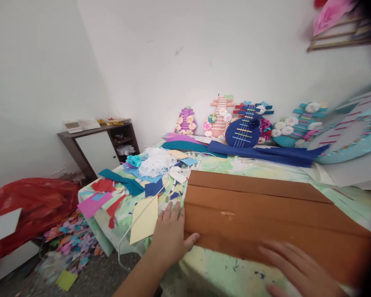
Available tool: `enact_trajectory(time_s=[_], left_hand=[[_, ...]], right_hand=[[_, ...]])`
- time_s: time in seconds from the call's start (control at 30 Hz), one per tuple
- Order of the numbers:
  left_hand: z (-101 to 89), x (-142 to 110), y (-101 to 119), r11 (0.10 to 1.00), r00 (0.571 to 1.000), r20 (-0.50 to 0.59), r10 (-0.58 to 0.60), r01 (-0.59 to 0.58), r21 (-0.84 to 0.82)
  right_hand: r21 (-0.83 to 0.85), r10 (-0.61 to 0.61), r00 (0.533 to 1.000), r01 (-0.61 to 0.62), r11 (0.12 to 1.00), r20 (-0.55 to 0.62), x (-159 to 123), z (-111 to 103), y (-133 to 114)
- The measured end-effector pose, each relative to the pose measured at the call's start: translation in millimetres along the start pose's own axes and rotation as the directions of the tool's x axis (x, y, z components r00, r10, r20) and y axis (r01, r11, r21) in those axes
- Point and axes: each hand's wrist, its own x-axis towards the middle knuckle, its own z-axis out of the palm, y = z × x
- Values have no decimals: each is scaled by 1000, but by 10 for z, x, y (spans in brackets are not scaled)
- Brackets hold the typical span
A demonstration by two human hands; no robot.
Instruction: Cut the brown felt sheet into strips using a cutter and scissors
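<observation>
A large brown sheet (253, 222) lies across the right part of the table, with a crease or overlapping strip along its far side and a small pale mark near its middle. At its left edge, my left hand (171, 233) rests flat with fingers spread, the thumb touching the sheet's near corner. My right hand (299, 264), a little blurred, is over the near edge of the sheet with its fingers stretched out and nothing in them. Whether the right palm presses on the sheet I cannot tell. A cream paper piece (144, 218) lies just left of my left hand.
Tangled white string (157, 162) and coloured scraps cover the table's left side. Long blue strips (266, 153) lie behind the brown sheet. Several lute-shaped paper crafts, one dark blue (243, 131), lean on the wall. A low cabinet (95, 150) and red bag (34, 202) stand left.
</observation>
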Motion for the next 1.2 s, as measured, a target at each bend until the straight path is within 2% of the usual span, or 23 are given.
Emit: enact_trajectory(time_s=[0.07, 0.13, 0.2, 0.27, 0.37, 0.47, 0.6, 0.73, 0.87, 1.03, 1.13, 1.2], left_hand=[[-3, -87, -79, 1000, 996, -88, 3, -3, -4], [30, -230, -213, 998, 984, -168, -58, 57, -10], [101, -411, -373, 991, 971, -203, -130, 131, -12], [187, -585, -521, 990, 968, -209, -141, 142, -8], [267, -744, -684, 999, 985, -170, -31, 28, -18], [271, -778, -797, 998, 981, -189, 41, -51, -48], [265, -801, -870, 995, 958, -284, 44, -69, -78], [329, -829, -827, 998, 918, -396, 10, -34, -54], [411, -805, -808, 998, 900, -433, -47, 29, -49], [360, -769, -902, 996, 879, -476, -9, -36, -85], [227, -757, -871, 996, 826, -561, 53, -85, -32], [137, -769, -795, 994, 770, -632, 86, -112, -1]], right_hand=[[26, -62, 981, 58, 998, 185, 562, -95, -334], [48, -33, 964, 21, 999, 265, 1059, -85, -633], [77, 2, 930, -32, 997, 369, 1401, 15, -827], [99, -2, 898, -46, 994, 440, 1580, 159, -910], [104, -35, 881, -16, 994, 472, 1660, 339, -920], [110, -52, 880, 0, 994, 471, 1668, 381, -911], [163, -33, 934, -28, 986, 356, 1673, 236, -892], [284, 47, 976, -108, 953, 212, 1651, 66, -852], [464, 159, 958, -257, 848, 239, 1589, 44, -873], [595, 205, 933, -348, 725, 296, 1541, 107, -944], [683, 253, 920, -393, 616, 301, 1559, 151, -970], [742, 303, 869, -492, 455, 390, 1576, 178, -1015]])
